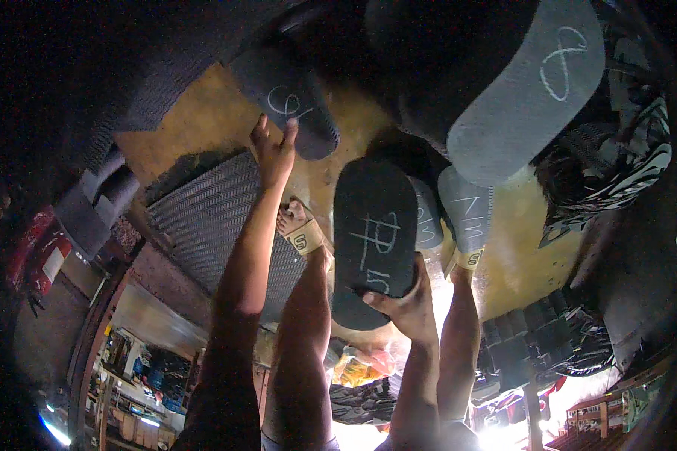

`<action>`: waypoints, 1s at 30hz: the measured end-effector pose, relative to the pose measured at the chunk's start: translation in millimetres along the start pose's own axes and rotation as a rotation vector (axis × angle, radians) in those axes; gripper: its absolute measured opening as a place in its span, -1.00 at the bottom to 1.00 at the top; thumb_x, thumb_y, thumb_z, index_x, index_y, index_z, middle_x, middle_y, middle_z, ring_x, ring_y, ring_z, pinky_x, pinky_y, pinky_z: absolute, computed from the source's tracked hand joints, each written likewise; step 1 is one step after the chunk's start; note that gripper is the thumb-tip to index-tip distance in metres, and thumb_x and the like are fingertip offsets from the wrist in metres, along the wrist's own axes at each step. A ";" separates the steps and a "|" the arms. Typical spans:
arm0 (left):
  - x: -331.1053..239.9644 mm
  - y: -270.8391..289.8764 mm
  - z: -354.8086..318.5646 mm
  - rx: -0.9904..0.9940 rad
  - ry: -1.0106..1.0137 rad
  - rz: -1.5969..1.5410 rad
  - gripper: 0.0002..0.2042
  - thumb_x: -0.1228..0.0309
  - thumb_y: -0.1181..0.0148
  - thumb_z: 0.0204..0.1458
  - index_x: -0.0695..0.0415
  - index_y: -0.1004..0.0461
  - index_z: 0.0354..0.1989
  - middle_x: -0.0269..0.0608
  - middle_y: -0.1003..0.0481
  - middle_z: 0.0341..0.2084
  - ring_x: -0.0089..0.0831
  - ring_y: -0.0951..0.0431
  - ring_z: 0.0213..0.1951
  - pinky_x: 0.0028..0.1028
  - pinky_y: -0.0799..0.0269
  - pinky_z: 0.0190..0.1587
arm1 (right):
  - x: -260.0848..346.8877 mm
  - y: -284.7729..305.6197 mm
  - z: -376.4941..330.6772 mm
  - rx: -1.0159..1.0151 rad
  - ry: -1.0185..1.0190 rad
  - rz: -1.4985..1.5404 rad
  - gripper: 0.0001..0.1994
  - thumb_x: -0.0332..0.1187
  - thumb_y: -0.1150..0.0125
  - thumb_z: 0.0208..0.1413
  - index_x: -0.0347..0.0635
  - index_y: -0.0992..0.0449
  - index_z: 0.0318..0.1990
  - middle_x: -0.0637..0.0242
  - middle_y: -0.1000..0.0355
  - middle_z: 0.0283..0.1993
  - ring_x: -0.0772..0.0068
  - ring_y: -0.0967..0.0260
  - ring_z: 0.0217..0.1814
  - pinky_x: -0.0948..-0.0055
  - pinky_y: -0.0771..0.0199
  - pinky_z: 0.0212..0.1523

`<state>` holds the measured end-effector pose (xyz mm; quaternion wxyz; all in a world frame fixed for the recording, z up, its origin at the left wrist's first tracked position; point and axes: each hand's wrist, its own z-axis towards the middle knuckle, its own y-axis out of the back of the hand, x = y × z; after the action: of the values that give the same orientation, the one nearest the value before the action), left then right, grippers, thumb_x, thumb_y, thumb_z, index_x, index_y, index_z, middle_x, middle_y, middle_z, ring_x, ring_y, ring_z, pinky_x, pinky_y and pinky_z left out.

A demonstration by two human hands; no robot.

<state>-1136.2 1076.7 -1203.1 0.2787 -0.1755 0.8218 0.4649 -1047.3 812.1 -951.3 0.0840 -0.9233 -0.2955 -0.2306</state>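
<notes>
My right hand (410, 304) grips the lower end of a dark shoe sole (372, 195) with chalk marks, its thumb across the face. Farther off at the upper left lies another dark, chalk-marked sole (308, 124). My left hand (275, 154) is at its near edge, thumb and fingers apart; the thumb overlaps the sole, but I cannot tell whether it touches. Partly hidden behind the held sole is a grey chalk-marked sole (427, 218). Beside that one is another narrow grey sole (465, 203). A large light-grey sole (530, 101) with a chalk mark fills the upper right.
A ridged dark mat (214, 218) lies left of my sandalled foot (301, 225) on the yellowish floor (184, 113). Striped dark scraps (617, 165) are piled at the right, with stacked dark pieces (515, 338) below them. A red-and-white item (45, 252) is at far left.
</notes>
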 end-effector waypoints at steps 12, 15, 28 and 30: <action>-105.1 170.0 -200.3 0.746 0.508 -0.707 0.09 -0.03 -0.48 -0.08 0.19 0.05 0.54 -0.07 -0.26 0.38 -0.19 -0.31 0.35 -0.19 -0.23 0.38 | 27.7 -51.5 -68.3 0.141 0.023 -0.292 -0.06 -0.27 -0.70 -0.14 -0.37 -0.03 0.21 -0.14 -0.38 0.19 0.10 -0.47 0.20 0.20 -0.53 0.17; -123.3 179.4 -195.6 0.754 0.521 -0.765 0.14 0.20 -0.59 -0.18 0.18 0.07 0.55 -0.08 -0.27 0.35 -0.25 -0.30 0.34 -0.22 -0.22 0.38 | 29.9 -45.8 -78.4 0.257 -0.014 -0.262 0.12 -0.29 -0.70 -0.15 -0.31 0.15 0.38 -0.15 -0.23 0.34 0.08 -0.35 0.36 0.15 -0.45 0.27; -131.7 182.2 -138.5 1.248 0.043 -0.357 -0.12 0.27 -0.51 -0.06 0.23 -0.14 0.42 0.05 -0.35 0.22 -0.15 -0.33 0.30 -0.21 -0.20 0.38 | -20.7 -29.7 -5.2 0.149 0.230 0.245 0.08 0.38 -0.14 0.14 -0.29 0.09 0.52 0.13 -0.14 0.49 0.23 -0.16 0.49 0.24 -0.23 0.45; -122.1 184.7 -134.4 1.392 0.139 -0.367 -0.11 0.25 -0.52 -0.07 0.25 -0.14 0.41 0.03 -0.36 0.21 -0.15 -0.33 0.30 -0.21 -0.21 0.37 | -13.5 -25.3 8.2 0.273 0.036 0.412 -0.14 -0.03 -0.41 0.20 -0.27 -0.07 0.47 0.17 -0.26 0.41 0.24 -0.26 0.43 0.26 -0.36 0.37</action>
<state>-1181.3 1057.8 -948.8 0.3465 -0.1215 0.9006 -0.2326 -1068.8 828.2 -964.5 0.2586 -0.9398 -0.1281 -0.1828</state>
